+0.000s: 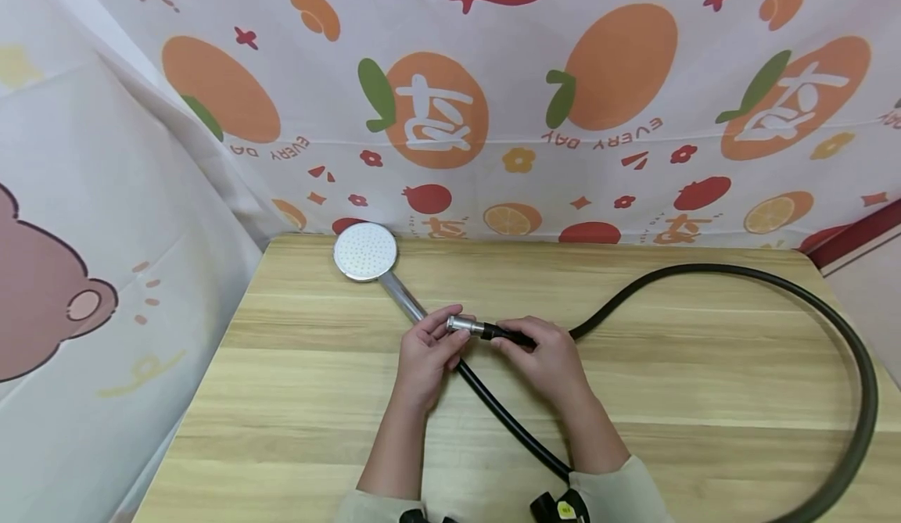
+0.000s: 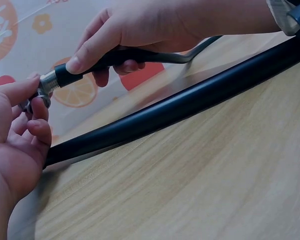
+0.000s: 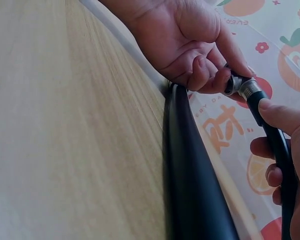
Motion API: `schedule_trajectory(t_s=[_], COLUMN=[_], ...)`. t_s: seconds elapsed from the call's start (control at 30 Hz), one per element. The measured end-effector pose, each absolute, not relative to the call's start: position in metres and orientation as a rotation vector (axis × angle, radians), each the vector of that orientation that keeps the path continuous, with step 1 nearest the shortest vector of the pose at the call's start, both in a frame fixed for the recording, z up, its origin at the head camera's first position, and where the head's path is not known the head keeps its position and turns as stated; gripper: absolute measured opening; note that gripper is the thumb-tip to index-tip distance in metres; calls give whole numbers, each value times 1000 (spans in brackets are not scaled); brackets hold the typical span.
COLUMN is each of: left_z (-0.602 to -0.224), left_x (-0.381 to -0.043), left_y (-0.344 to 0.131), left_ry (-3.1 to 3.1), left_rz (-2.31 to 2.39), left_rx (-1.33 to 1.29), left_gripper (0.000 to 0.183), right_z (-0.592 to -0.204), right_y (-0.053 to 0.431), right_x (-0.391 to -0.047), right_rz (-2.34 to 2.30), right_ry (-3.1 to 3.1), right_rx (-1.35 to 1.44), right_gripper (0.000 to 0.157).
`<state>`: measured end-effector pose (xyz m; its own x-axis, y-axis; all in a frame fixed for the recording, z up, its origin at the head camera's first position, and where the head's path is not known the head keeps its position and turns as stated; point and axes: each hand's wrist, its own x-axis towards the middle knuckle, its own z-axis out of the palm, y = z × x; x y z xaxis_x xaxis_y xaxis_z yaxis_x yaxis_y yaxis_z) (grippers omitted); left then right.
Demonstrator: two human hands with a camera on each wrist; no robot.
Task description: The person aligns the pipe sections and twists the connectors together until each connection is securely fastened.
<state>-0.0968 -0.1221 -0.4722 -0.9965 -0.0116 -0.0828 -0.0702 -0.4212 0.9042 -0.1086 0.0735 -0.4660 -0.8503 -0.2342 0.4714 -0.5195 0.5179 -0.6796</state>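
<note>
Over the middle of the wooden counter (image 1: 281,413), a person works at the metal fitting (image 1: 464,325) on one end of a black hose (image 1: 707,268). The left grip (image 1: 425,351) pinches the fitting between thumb and fingertips; the right grip (image 1: 545,351) is clamped round the hose just behind it. A shower head (image 1: 365,251), spray face up, lies at the far left of the counter. Its handle (image 1: 403,296) slants down to the left grip, below which black hose continues toward the right sleeve (image 1: 619,492). Whether the left palm also bears on the handle cannot be told, since the fingers hide that stretch. For sound handling, fitting and hose are best aligned, the right grip steadying while the left fingertips work the metal lightly; the hose's wide loop should lie slack, lest its springiness twist the end.
</note>
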Motion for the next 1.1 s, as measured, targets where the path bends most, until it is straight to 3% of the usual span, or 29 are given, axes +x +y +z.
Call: schedule_trajectory(t_s=[0.5,1.1], left_z=[-471,-471], left_x=[-96,-95], left_y=[-123,-126], left_ry=[1726,1800], left_rz=[2549,2439], left_rx=[-73,16], left_gripper=[39,46], right_z=[-463,-462], right_y=[74,75], right_x=[-107,-105], right_rz=[1132,1017], right_ry=[-2521,-2610], right_rx=[641,641], right_gripper=[23,19])
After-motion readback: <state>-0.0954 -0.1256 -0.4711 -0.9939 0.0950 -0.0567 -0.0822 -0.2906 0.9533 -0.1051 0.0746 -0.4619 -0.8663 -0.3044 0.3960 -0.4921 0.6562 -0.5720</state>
